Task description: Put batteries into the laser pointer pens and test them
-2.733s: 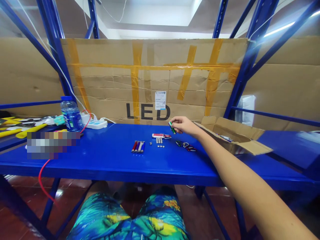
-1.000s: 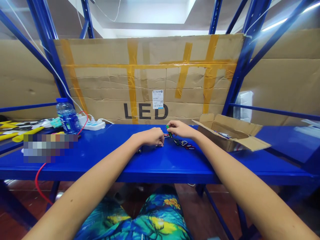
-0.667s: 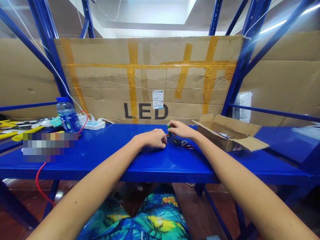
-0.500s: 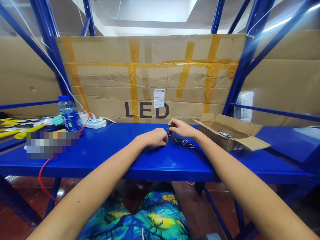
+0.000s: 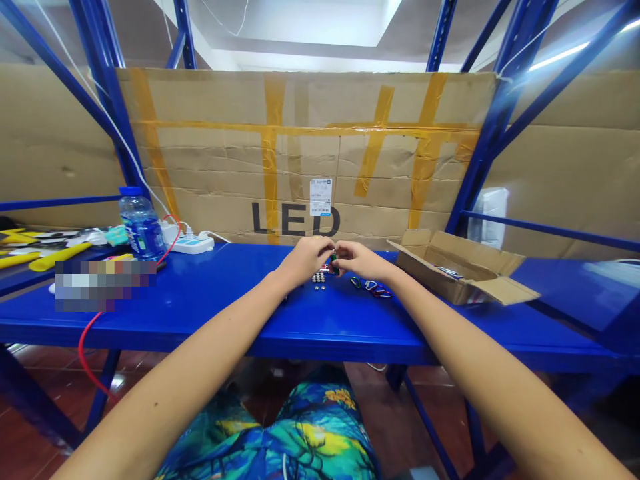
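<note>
My right hand (image 5: 357, 259) pinches a small dark-green cylinder (image 5: 335, 262), held upright just above the table. At the top of that cylinder, my left hand (image 5: 310, 257) has its thumb and fingertips pressed together; whatever is between them is too small to make out. Several tiny silver parts (image 5: 319, 277) lie grouped below my hands, two of them apart from the rest. Small red pieces (image 5: 324, 268) show partly behind them. Several carabiners (image 5: 371, 287), in green, silver, blue and red, are laid out by my right wrist.
An open cardboard box (image 5: 445, 280) with metallic pieces inside stands to the right on the blue table (image 5: 215, 320). On the left are a water bottle (image 5: 140, 225), a white power strip (image 5: 193, 244), yellow-handled tools (image 5: 60, 257) and a red cable (image 5: 84, 347). A large carton (image 5: 215, 167) rises behind.
My left hand has lifted off the tabletop and moved up to the green cylinder, uncovering the silver parts. My right hand keeps hold of the cylinder, shifted slightly left.
</note>
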A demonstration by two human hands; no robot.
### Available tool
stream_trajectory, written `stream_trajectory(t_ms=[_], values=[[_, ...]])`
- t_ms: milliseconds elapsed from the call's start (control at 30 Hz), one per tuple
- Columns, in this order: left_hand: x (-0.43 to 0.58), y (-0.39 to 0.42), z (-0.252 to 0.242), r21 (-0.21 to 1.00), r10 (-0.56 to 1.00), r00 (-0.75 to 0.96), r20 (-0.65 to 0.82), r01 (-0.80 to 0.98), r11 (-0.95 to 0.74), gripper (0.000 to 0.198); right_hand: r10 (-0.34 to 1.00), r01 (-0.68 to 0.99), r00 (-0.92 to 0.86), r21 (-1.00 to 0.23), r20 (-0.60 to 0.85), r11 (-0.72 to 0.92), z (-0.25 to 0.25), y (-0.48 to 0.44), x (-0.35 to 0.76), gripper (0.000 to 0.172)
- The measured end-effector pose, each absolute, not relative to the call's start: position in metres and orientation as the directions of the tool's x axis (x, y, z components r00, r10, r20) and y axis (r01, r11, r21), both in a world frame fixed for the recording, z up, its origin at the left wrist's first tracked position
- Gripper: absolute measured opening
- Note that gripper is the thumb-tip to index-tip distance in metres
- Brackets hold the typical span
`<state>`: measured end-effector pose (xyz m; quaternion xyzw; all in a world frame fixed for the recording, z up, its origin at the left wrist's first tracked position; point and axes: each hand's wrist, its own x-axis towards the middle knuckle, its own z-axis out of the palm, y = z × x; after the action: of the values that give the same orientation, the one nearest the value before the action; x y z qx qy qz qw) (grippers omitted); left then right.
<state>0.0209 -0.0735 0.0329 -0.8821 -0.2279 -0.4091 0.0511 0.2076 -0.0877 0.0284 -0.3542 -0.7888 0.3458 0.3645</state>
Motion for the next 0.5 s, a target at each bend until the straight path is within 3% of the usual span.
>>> stream_trajectory(t_ms=[367,500], values=[[0.0175,-0.0696,0.0321,0.037,0.318,0.617,0.72,0.423,-0.905,0.015,0.813,0.238,-0.468,-0.837,0.345,0.493,0.0266,-0.0853,0.208,0.018],[0.0155,-0.0695,0.03,0.034,0.293,0.642,0.708,0.383,-0.923,0.018,0.798,0.271,-0.465,-0.797,0.383,0.54,0.0267,-0.0821,0.2119,0.019]])
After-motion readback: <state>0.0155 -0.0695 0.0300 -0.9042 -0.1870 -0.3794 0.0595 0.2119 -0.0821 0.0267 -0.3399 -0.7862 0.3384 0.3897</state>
